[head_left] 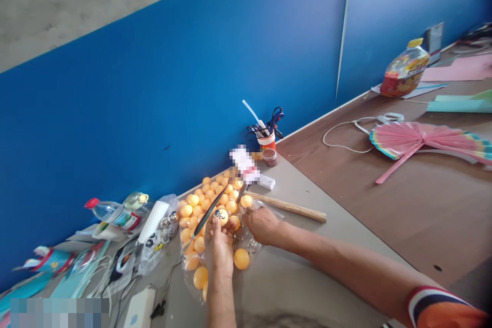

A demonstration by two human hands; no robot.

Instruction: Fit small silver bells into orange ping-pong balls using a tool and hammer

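Note:
My left hand [220,248] is closed around an orange ball [221,217] with dark markings on it, held up between thumb and fingers. A slim dark stick-like tool [209,210] slants beside that ball; whether the hand touches it I cannot tell. Beneath and behind lie many plain orange table tennis balls [206,198] in clear plastic. My right hand [262,224] reaches down to the right of them, fingers curled and pressed together by a clear bag with small silvery bits [252,244]. What its fingertips hold is hidden. One loose orange ball [241,259] sits between the two wrists.
A wooden stick [286,206] lies beyond my right hand, near a small white box [266,182], a lidded tub [269,157] and a cup of tools [266,139]. Bottles [117,213] and cables crowd the left. On the right are a pink paper fan [423,138] and a drink bottle [405,69].

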